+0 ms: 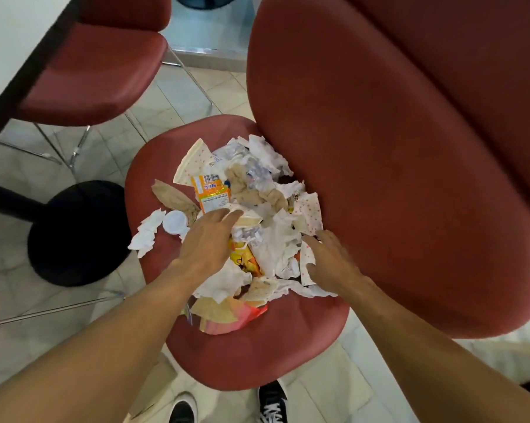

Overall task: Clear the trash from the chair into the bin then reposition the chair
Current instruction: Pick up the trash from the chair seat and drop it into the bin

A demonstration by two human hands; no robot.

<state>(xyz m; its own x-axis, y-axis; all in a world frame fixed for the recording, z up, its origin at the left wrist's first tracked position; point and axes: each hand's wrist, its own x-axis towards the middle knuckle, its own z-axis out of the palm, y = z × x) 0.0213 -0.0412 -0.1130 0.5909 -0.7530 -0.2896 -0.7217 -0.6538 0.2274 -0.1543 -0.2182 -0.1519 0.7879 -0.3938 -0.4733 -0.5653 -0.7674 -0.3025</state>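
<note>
A red padded chair (pixel 251 355) stands in front of me, its tall backrest (pixel 394 163) rising on the right. A heap of trash (pixel 257 190) covers the seat: crumpled white tissues, dotted paper scraps, an orange snack wrapper (pixel 210 190), brown paper and a white lid (pixel 174 221). My left hand (pixel 207 239) lies palm down on the left side of the heap, fingers spread. On the right side rests my right hand (pixel 330 264), fingers apart and touching a dotted paper scrap. Neither hand has closed on anything. No bin can be identified with certainty.
A second red chair (pixel 99 74) is tucked under a white table (pixel 10 35) at the upper left. The table's black round base (pixel 77 233) sits left of the seat. A blue object (pixel 202 1) shows at the top edge. My dark shoes (pixel 272 404) stand on the tiled floor below.
</note>
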